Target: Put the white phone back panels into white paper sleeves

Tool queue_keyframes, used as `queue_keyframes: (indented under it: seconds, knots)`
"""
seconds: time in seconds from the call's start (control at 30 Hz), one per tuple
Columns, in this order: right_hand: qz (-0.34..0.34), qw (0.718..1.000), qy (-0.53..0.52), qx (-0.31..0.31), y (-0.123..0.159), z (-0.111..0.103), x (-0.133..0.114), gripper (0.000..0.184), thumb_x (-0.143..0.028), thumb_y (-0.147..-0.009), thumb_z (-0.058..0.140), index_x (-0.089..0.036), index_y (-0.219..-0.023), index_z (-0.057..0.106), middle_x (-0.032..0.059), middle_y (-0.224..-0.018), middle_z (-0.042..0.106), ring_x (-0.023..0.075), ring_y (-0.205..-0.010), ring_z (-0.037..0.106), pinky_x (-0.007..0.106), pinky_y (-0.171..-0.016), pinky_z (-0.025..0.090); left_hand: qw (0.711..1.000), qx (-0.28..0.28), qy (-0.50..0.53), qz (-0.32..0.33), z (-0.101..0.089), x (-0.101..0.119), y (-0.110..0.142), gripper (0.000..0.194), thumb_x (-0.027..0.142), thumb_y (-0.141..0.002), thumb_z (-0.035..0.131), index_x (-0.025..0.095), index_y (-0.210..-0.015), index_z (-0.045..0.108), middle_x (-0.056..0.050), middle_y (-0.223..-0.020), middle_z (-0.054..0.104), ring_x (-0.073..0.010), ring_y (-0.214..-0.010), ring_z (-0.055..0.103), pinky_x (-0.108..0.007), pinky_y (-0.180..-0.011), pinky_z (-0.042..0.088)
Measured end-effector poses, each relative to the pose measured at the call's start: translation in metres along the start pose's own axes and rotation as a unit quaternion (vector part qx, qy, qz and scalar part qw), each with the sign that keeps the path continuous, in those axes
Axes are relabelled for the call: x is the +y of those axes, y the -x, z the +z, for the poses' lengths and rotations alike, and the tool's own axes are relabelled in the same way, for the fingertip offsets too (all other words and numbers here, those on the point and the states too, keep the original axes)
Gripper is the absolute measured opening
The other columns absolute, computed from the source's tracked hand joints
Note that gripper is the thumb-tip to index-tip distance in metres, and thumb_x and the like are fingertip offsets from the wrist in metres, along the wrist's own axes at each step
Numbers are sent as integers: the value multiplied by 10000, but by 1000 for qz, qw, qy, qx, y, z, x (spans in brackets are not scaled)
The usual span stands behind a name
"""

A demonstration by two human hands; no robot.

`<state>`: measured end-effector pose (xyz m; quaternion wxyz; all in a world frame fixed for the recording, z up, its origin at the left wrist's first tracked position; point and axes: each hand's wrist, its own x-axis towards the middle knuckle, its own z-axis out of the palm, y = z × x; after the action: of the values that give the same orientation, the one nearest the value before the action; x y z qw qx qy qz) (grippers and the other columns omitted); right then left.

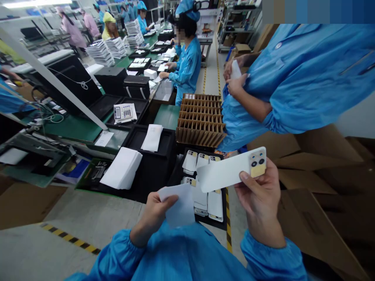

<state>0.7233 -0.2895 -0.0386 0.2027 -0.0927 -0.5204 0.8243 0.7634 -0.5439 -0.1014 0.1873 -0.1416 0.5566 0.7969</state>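
My right hand point(262, 191) grips a smartphone point(225, 171) at its camera end, thumb on the back. Its back looks white, and the camera block is pale yellow with dark lenses. My left hand point(155, 214) pinches a thin white sheet point(180, 205) between thumb and fingers, left of the phone and lower. Below both hands, similar phones point(215, 207) lie in stacks on a black tray point(224, 224). Further left, a thick stack of white sheets point(121, 168) and a smaller white stack point(152, 137) rest on black trays.
Beyond the phones stands a cardboard divider grid point(202, 121). A co-worker in blue point(293, 86) stands close on the right, holding a small white item. Another co-worker point(189, 58) works at the green bench. Open cartons point(322, 226) fill the right side; a calculator point(124, 112) lies left.
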Motion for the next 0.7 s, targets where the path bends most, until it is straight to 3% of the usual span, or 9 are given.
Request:
queue_keyframes:
  seconds: [0.17,0.3,0.47,0.57,0.7]
  knots:
    - [-1,999,-21,30,2,0,-5,591,-123,-632,838,-318,-1149,628,-17,-1073,664,128,-901,649,235,-684,595,995,-8,-75,72,5,9,4,314,381,-652,876,101,-693,739,-50,-702,620,-110,-612,573,-189,-546,472]
    - [-22,999,-29,6,4,10,-10,574,-103,-652,818,-318,-1150,631,-24,-1039,679,121,-883,661,232,-704,601,975,-20,-160,151,13,17,10,312,405,-713,823,100,-705,756,-106,-765,662,-150,-662,616,-216,-577,482]
    - [-36,995,-36,-83,6,31,-9,574,-113,-696,800,-322,-1189,593,-24,-1012,699,127,-858,687,210,-663,592,951,-23,-213,222,19,24,14,263,361,-772,774,109,-700,757,-112,-756,675,-153,-657,639,-211,-583,497]
    - [-31,987,-33,-157,1,31,-1,569,-87,-719,781,-315,-1197,572,-38,-962,703,91,-766,675,182,-617,583,949,-21,-220,225,20,25,15,233,341,-767,776,127,-675,757,-88,-717,663,-132,-631,627,-183,-561,478]
    - [-44,966,39,-250,-13,22,7,587,-85,-755,760,-307,-1239,514,-36,-919,705,75,-685,654,164,-585,566,954,-46,-221,197,15,22,13,270,401,-782,760,135,-743,781,-114,-810,688,-170,-719,657,-212,-620,493]
